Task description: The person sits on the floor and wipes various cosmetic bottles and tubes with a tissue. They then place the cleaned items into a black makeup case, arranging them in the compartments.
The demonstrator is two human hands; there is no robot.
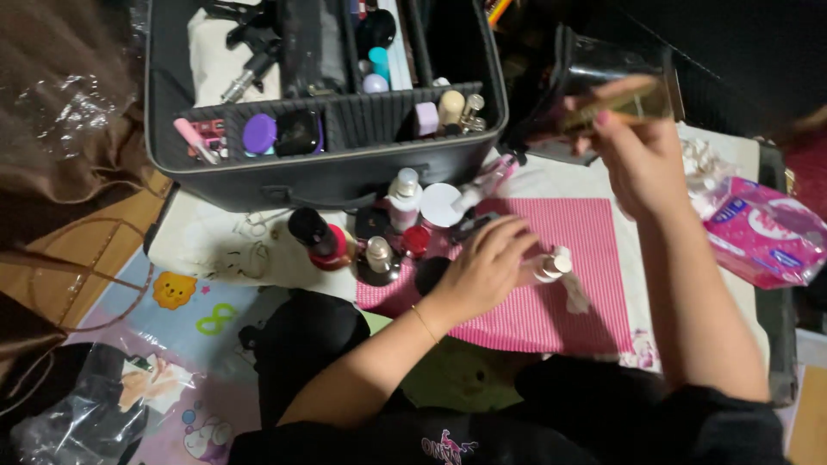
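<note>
left hand (482,267) pins a small white bottle (551,263) on the pink mat (586,232), right hand (642,151) grips a gold-tinted bottle (616,102) raised for a look.

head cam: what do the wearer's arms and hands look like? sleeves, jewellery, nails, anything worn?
Both forearms are bare; no sleeves reach the wrists and no gloves are worn. The left hand has a thin gold-coloured chain bracelet at the wrist. The right hand shows a pink-painted nail; nothing is visible on its wrist. At the bottom edge, a black top with a small pink print covers the upper body.
</note>
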